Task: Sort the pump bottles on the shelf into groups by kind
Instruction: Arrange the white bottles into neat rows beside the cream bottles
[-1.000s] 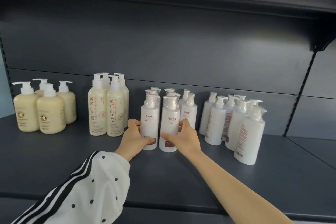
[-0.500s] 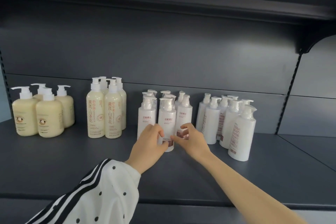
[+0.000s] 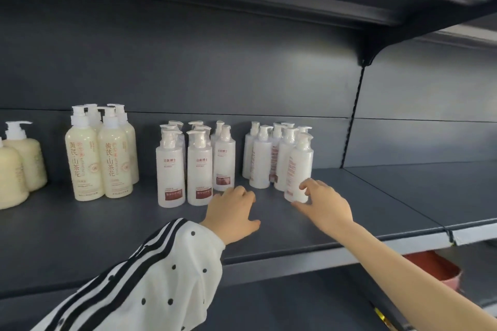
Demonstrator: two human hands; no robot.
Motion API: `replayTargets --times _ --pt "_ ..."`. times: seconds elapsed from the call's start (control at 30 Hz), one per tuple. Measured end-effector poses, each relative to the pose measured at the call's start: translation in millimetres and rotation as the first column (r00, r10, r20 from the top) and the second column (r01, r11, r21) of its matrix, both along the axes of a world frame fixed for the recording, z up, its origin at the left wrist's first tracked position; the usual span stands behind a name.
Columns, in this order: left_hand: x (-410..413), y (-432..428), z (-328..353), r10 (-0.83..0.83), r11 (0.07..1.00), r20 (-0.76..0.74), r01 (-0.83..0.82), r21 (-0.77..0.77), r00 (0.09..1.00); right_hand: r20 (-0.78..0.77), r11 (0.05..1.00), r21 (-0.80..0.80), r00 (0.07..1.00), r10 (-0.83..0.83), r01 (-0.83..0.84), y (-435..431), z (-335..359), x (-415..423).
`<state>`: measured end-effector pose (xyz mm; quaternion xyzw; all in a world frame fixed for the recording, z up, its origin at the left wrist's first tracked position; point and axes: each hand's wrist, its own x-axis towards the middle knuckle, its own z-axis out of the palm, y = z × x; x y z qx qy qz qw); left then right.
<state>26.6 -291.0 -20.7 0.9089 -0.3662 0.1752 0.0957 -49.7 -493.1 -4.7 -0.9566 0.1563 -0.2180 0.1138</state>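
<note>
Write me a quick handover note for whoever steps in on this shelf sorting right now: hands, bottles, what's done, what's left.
Left hand: open, empty, low over the shelf in front of the middle white group.
Right hand: open, fingers at the base of the front bottle of the right white group; no grip yet.
Done: four clusters stand by kind, including round cream bottles and tall cream bottles.
Left: right group's labels face sideways; probably turn them forward.

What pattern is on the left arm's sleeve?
White with black polka dots and black stripes, on the sleeve in the head view.
</note>
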Motion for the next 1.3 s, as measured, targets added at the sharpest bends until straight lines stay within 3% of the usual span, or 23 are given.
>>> replayTargets --times 0.23,0.33,0.47,0.63,0.83,0.97,1.17,1.3 --pt "22.4 -39.9 2.9 0.074 0.997 0.017 -0.073 -0.032 0.997 0.000 0.988 0.125 0.996 -0.090 0.089 -25.5 3.8 4.7" --pt "42.4 -52.4 3.0 0.119 0.979 -0.103 -0.134 -0.156 0.988 0.032 0.968 0.244 0.998 -0.062 0.053 -32.8 6.7 18.3" --pt "68.2 -67.3 6.2 0.080 0.914 -0.279 -0.182 -0.362 0.957 0.103 0.855 0.506 0.992 0.073 -0.116 -49.6 7.0 37.7" --pt "99.6 -83.1 5.1 -0.035 0.813 -0.427 -0.223 -0.538 0.903 0.118 0.739 0.633 0.973 0.200 -0.229 -65.2 4.2 52.7" --pt "113.0 -100.8 -3.3 -0.164 0.718 -0.483 -0.232 -0.657 0.860 0.108 0.693 0.669 0.958 0.265 -0.267 -78.9 1.3 60.5" --pt "115.4 -103.3 -4.5 -0.129 0.673 -0.470 -0.271 -0.688 0.873 0.131 0.684 0.667 0.951 0.281 -0.295 -78.7 3.7 62.0" --pt "105.9 -92.3 -0.2 -0.116 0.728 -0.491 -0.262 -0.634 0.864 0.162 0.696 0.650 0.951 0.265 -0.305 -71.3 0.6 57.2" --pt "89.8 -78.2 1.4 -0.146 0.741 -0.509 -0.247 -0.624 0.848 0.184 0.649 0.698 0.951 0.247 -0.304 -60.3 -3.4 49.8"
